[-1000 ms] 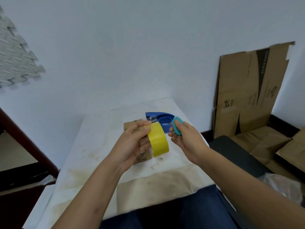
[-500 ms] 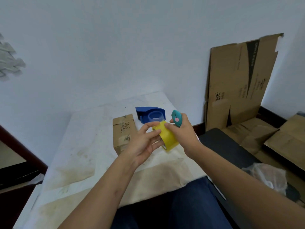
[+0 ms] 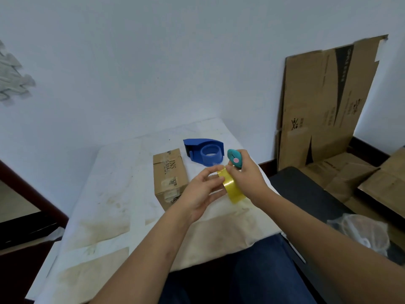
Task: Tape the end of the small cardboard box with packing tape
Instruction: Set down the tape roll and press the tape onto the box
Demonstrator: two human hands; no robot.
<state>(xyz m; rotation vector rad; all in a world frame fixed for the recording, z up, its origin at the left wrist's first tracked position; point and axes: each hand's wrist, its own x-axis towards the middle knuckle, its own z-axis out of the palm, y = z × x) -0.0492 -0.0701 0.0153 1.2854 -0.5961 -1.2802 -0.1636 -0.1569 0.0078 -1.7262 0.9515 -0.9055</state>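
Note:
A small brown cardboard box (image 3: 169, 175) lies on the white table (image 3: 114, 194), left of my hands. Just above the table, a yellow roll of packing tape (image 3: 232, 189) is held between both hands. My left hand (image 3: 202, 193) grips the roll's left side, thumb and fingertips at its top edge. My right hand (image 3: 246, 176) rests against the roll's right side and also holds a small teal cutter (image 3: 233, 157) with a pink button. Both hands are to the right of the box and do not touch it.
A blue tape dispenser (image 3: 205, 151) sits behind the box, near the table's far edge. Flattened cardboard (image 3: 324, 99) leans on the wall at right, with more cardboard pieces on the floor (image 3: 372, 183). A crumpled plastic bag (image 3: 361, 232) lies at right. A dark seat (image 3: 306, 194) adjoins the table.
The tape roll has come down from in front of the box to its right side. My right hand has closed in against the roll, cutter still in it.

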